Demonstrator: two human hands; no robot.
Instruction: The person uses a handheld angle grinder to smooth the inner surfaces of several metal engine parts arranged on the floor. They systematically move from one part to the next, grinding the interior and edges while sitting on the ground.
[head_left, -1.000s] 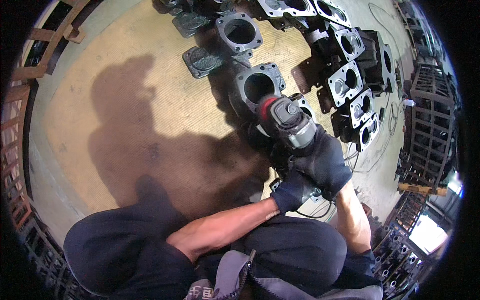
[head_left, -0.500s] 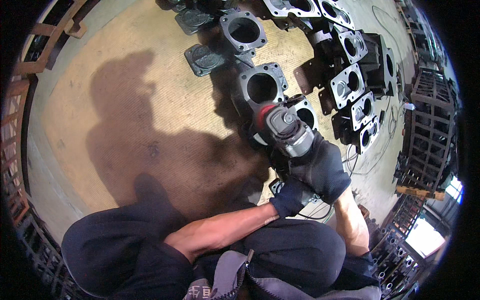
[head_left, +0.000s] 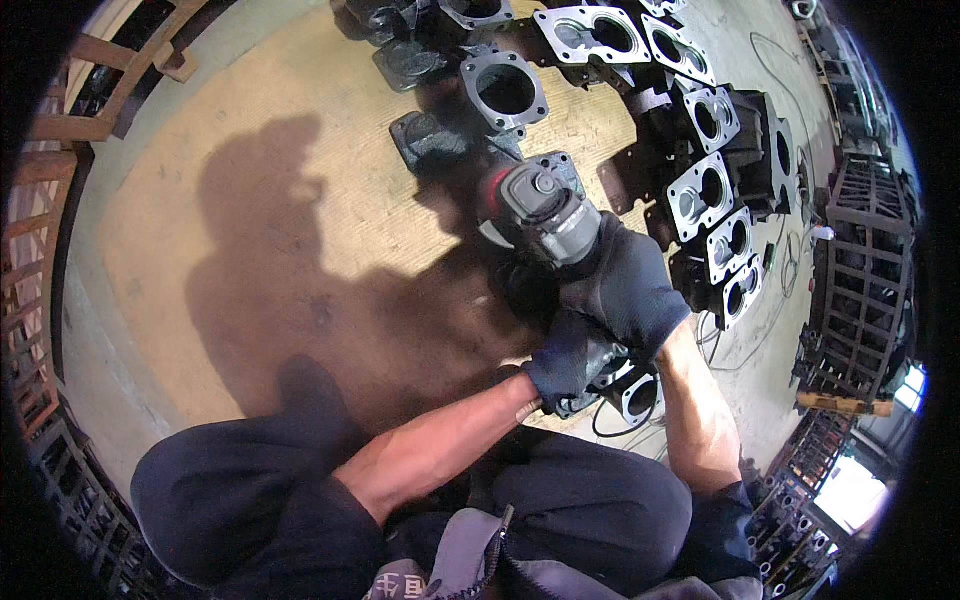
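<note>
We're mid-grind: both gloved hands clamp the angle grinder (head_left: 540,212), right hand (head_left: 625,285) wrapped round its body, left hand (head_left: 563,355) closed on the rear handle, disc low over a dark casting (head_left: 440,140) on the floor. Next we need a steady, level pass. Since a moment ago the grinder has swung left, hiding the round-bored housing.

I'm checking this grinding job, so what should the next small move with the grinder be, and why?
Probably lower the grinder back onto the dark casting beneath it. Both gloved hands grip it, the right hand on the body and the left hand at the rear, and its head seems raised toward the camera, off the metal.
</note>
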